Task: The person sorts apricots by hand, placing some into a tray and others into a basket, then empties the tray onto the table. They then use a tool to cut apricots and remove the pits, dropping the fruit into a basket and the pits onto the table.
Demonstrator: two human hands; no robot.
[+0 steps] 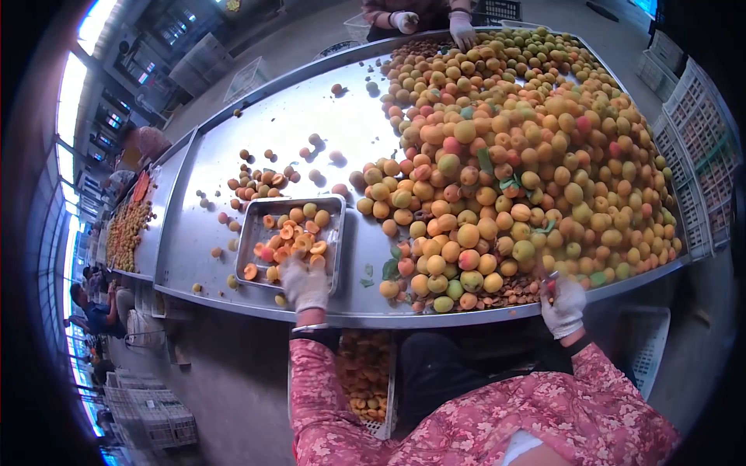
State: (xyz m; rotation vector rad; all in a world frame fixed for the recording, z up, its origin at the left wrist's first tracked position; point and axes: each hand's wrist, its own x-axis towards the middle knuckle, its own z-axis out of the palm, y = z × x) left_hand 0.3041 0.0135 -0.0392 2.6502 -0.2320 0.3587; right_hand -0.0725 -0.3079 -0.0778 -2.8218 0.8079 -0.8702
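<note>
My left hand (305, 286), in a white glove, reaches over the near edge of a metal tray (339, 233); its fingers are smeared by motion. Apricot halves (287, 232) and a few whole apricots lie in the tray, right at the fingertips. At the table's front edge, my right hand (564, 307), also gloved, is closed around a small tool (552, 284) with a red part and a shiny metal bit. Beside this hand are a heap of whole apricots (497, 225) and a strip of brown pits or scraps (509, 297).
The steel table (214, 167) has a raised rim and carries scattered apricots and leaves. Across it, another person's gloved hands (462, 31) are at the heap. Below the front edge stands a crate of apricot halves (365, 380). White crates (699, 147) are stacked at the right.
</note>
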